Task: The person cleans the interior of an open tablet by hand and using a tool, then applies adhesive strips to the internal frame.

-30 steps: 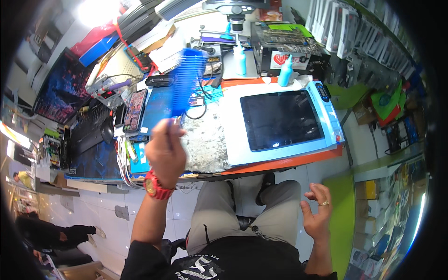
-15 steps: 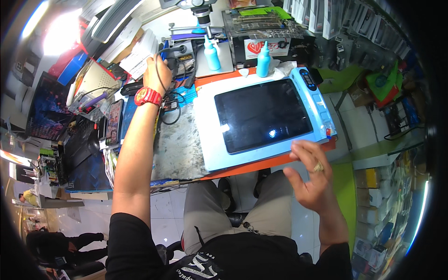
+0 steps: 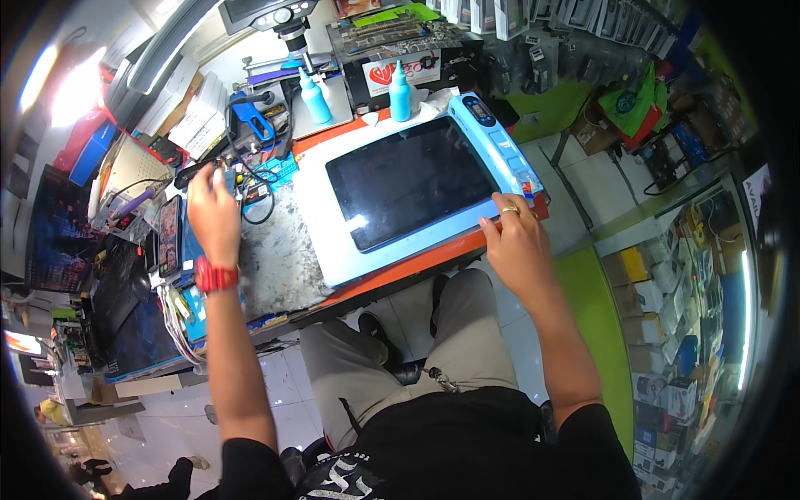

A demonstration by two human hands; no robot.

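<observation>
A dark-screened tablet (image 3: pixel 408 179) lies face up on a light-blue plate-like machine (image 3: pixel 321 250) with a control strip (image 3: pixel 500 150) along its right side. My right hand (image 3: pixel 521 242) is at the machine's near right corner, its fingers bent over the edge beside the tablet and its thumb apart. It holds nothing that I can see. My left hand (image 3: pixel 212 217), below a red watch-banded wrist, is over the left part of the bench, near a phone (image 3: pixel 170 237) and loose cables. Its fingers point forward, thumb apart, with nothing visible in them.
Two light-blue squeeze bottles (image 3: pixel 399 96) stand behind the machine. A blue-handled tool (image 3: pixel 252 117) lies at the back left. A microscope (image 3: pixel 292 33) overhangs the back. Left of the bench sit a laptop (image 3: pixel 62 225) and a purple-handled tool (image 3: pixel 137 202). A glass showcase (image 3: pixel 683 333) stands right.
My left hand has drawn back from the blue-handled tool toward me. My right hand has moved in to the machine's near right corner. The whole view has shifted.
</observation>
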